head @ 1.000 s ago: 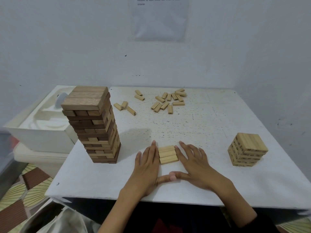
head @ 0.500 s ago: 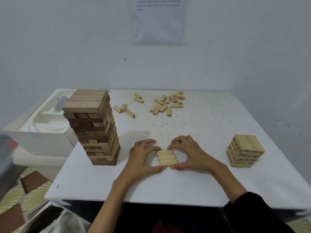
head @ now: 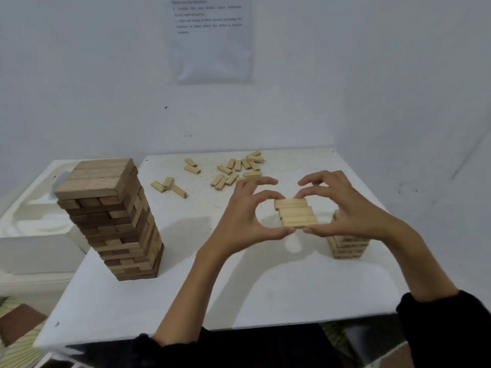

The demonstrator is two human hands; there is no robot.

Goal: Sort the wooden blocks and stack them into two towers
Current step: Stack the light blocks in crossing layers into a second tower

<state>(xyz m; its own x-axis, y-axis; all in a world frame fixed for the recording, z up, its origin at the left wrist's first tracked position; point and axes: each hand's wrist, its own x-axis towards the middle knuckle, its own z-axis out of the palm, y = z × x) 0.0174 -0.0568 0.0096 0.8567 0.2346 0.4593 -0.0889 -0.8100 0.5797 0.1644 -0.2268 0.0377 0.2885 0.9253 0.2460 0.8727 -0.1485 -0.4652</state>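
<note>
On my remote feed, a white moulded foam tray [head: 32,208] sits at far left, beside the white speckled table [head: 186,301]. On the table's left side stands a tall tower of mixed dark and light brown wooden blocks [head: 111,221]. Past it, near the far edge, small pale wooden blocks [head: 228,171] lie scattered loose.

At centre, the left hand [head: 239,221] and right hand [head: 345,211] together hold a flat row of three pale wooden blocks [head: 296,213], raised above the tabletop with its shadow beneath. Each hand pinches the row between the thumb at the near edge and a curled index finger at the far edge. The other fingers arch free.

Behind the right hand, partly hidden, stands a short tower of pale blocks [head: 348,245]. I judge this a carry step, a fresh layer bound for that short tower. Next I would keep the row squeezed together, move it right, and lower it flat and square.
</note>
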